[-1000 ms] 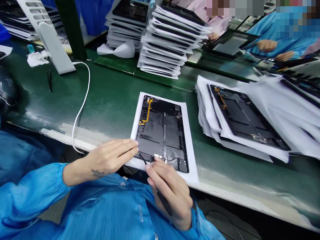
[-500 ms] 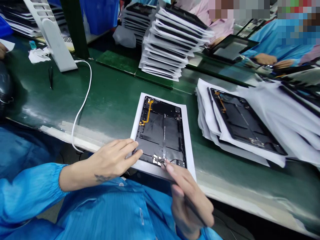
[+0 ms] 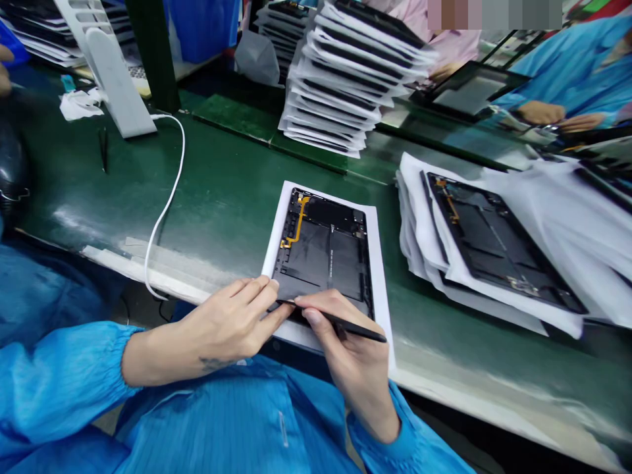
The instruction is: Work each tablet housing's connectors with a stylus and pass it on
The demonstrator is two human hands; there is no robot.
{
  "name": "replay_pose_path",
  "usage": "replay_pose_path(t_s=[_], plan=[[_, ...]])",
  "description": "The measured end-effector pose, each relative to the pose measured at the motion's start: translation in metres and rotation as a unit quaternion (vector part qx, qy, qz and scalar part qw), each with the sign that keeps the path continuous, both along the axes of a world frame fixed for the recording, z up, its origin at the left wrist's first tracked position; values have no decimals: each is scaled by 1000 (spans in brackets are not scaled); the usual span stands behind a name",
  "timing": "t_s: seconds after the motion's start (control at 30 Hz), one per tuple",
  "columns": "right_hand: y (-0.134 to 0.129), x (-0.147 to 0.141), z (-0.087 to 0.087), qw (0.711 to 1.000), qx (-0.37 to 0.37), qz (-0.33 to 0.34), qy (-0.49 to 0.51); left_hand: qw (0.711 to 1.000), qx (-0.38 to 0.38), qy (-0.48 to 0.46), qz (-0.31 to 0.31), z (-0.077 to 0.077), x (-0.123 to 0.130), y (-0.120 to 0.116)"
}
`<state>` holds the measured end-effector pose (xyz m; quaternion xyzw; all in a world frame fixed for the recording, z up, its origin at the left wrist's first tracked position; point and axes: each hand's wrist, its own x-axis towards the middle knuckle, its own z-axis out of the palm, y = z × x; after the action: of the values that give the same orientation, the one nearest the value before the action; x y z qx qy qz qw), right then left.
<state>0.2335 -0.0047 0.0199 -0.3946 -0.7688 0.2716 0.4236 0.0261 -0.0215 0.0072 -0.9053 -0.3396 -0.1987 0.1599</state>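
A thin black tablet housing [image 3: 320, 253] with an orange flex cable [image 3: 299, 224] lies on a white sheet [image 3: 384, 289] near the table edge. My right hand [image 3: 345, 349] grips a black pen-like tool [image 3: 360, 329], probably tweezers, and its tip is at the housing's lower left part. My left hand [image 3: 237, 322] rests at the housing's lower left corner, fingers bent and close together; whether it pinches anything is hidden. Both hands' fingertips almost meet over the lower part of the housing.
Stacked housings with white sheets stand at the back [image 3: 340, 79] and right [image 3: 503, 250]. A white stand [image 3: 118, 85] with a white cable [image 3: 172, 191] and dark tweezers [image 3: 103, 150] are at the left. Across the table, another person's hands [image 3: 557, 115] show.
My right hand has moved left and up from the connector area to the lower left of the housing, turning the tool nearly flat. The view has shifted slightly; my left hand stays at the corner.
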Motion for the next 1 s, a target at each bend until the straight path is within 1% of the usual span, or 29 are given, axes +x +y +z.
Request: replay_pose_path(t_s=[0.2,0.3,0.37,0.47,0.57,0.73,0.9,1.0], plan=[[1,-3,6,998,27,39,-35,1000,-6,-6,2,1,-1,0],[3,-2,7,998,20,50,-37,1000,6,-14,-15,2,-4,2],[5,0,5,999,9,45,-21,999,10,-27,-29,2,-7,4],[6,4,2,999,-7,21,24,998,14,-43,-51,3,-13,7],[7,7,0,998,-4,4,55,996,16,-55,-67,2,-19,10],[10,5,-1,998,31,16,54,996,44,-39,-73,-5,-25,13],[11,4,-4,999,16,24,45,996,51,-34,-59,-16,-20,17],[11,4,-7,998,20,32,46,997,37,-31,-59,-19,-18,18]])
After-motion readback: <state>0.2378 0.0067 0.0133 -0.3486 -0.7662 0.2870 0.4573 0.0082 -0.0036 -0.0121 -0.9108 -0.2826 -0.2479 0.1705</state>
